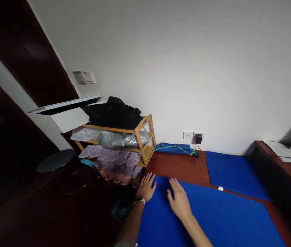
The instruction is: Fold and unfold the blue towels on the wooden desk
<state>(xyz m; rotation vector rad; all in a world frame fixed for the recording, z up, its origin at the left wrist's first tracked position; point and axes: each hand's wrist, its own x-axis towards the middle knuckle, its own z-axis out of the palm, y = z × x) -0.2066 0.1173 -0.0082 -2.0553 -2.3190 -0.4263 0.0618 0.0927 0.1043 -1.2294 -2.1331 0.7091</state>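
A large blue cloth mat (217,216) lies flat over a reddish-brown wooden surface (183,168). My left hand (146,187) rests at the mat's far left corner, fingers stretched out, with a band on its wrist. Over the mat to the right is my right hand (178,199), its fingers extended and thumb apart; whether it touches the cloth I cannot tell. Neither hand holds anything. Behind the large mat, a smaller blue mat (235,175) with a white tag lies near the wall.
At left stands a wooden rack (141,147) with a black bag (116,115), plastic-wrapped bundles and several slippers (114,157). A round stool (56,160) is beside it. Folded blue cloth (173,148) and a plugged-in black adapter (198,138) are by the wall. Papers (284,151) lie far right.
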